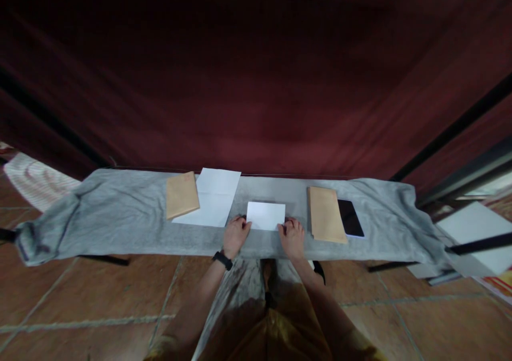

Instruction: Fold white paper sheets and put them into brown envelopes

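Observation:
A small white sheet of paper (266, 216), perhaps folded, lies in front of me at the middle of the grey cloth. At its lower left corner, my left hand (236, 233) pinches the edge between thumb and curled fingers. My right hand (292, 235) grips the opposite corner in the same way. Left of the hands rests a larger creased white sheet (214, 198), partly covered by a brown envelope (182, 194). To the right is a stack of brown envelopes (327, 214).
A dark-screened tablet (351, 218) lies beside the envelope stack, its left side partly hidden. Grey cloth (124, 211) covers the narrow table. Behind it hangs a dark red curtain (264, 110). White boards (480, 233) stand low at the far right, near a black bar.

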`<control>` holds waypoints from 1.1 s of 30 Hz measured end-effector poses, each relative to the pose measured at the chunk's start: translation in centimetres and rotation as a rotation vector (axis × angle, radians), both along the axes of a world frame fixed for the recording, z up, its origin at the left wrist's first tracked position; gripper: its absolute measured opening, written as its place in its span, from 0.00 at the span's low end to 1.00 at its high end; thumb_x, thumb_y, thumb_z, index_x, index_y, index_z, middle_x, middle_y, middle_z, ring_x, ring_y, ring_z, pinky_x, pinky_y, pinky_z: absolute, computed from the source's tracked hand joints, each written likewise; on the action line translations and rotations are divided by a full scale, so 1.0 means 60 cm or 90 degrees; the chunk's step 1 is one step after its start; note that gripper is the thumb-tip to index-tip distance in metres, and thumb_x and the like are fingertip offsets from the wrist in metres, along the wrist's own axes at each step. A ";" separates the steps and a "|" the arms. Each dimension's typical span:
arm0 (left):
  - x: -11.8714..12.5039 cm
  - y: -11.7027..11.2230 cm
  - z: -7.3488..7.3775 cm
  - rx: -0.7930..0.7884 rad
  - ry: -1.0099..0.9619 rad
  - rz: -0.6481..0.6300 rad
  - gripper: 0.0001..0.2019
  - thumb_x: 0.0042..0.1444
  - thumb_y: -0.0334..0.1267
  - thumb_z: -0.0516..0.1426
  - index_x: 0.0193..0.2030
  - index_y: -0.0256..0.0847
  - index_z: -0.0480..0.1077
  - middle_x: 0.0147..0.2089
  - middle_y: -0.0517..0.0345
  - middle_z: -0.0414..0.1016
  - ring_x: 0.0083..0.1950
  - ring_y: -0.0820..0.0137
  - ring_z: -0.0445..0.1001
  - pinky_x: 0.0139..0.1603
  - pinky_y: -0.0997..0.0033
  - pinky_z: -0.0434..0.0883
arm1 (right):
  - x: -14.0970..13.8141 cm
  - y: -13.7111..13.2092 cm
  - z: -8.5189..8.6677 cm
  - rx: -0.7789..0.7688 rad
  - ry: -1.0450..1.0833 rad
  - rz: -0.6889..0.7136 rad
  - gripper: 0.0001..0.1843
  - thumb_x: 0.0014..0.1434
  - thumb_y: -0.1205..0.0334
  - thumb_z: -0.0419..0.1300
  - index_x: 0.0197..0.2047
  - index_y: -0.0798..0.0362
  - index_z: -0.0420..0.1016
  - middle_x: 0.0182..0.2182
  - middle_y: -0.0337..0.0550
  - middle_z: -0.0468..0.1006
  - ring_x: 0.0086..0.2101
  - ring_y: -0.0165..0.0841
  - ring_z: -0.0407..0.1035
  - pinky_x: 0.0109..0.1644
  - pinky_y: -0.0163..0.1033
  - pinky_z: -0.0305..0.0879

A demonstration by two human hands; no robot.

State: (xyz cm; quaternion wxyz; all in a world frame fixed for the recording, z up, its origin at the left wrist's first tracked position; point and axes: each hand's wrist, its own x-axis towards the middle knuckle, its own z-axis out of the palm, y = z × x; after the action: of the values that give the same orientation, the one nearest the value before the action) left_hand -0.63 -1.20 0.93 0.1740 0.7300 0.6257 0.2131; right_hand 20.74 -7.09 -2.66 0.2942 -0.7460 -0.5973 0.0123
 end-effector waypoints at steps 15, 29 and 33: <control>0.042 -0.020 0.005 0.078 0.137 -0.056 0.21 0.64 0.31 0.51 0.63 0.36 0.66 0.65 0.39 0.67 0.67 0.52 0.64 0.66 0.51 0.61 | -0.012 -0.002 -0.008 0.006 -0.022 -0.016 0.21 0.69 0.55 0.50 0.60 0.56 0.67 0.61 0.60 0.67 0.58 0.49 0.62 0.61 0.54 0.57; 0.065 -0.035 -0.030 0.094 0.191 -0.363 0.26 0.69 0.40 0.47 0.71 0.35 0.59 0.75 0.42 0.54 0.77 0.60 0.48 0.76 0.47 0.42 | -0.033 0.018 0.000 -0.040 -0.085 0.243 0.27 0.73 0.60 0.41 0.71 0.56 0.59 0.69 0.53 0.62 0.68 0.39 0.54 0.71 0.54 0.46; 0.063 -0.031 -0.034 0.093 0.169 -0.350 0.26 0.68 0.37 0.44 0.72 0.36 0.56 0.75 0.45 0.55 0.77 0.64 0.49 0.76 0.51 0.43 | -0.037 0.018 -0.002 -0.057 -0.124 0.232 0.28 0.73 0.58 0.42 0.72 0.56 0.58 0.69 0.54 0.60 0.69 0.43 0.53 0.71 0.56 0.45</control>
State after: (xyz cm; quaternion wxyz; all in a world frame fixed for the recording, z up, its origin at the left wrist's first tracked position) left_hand 3.14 -3.08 -1.11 0.0887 0.9039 0.4051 0.1050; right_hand 18.49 -5.99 -2.80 0.1946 -0.6357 -0.7468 0.0199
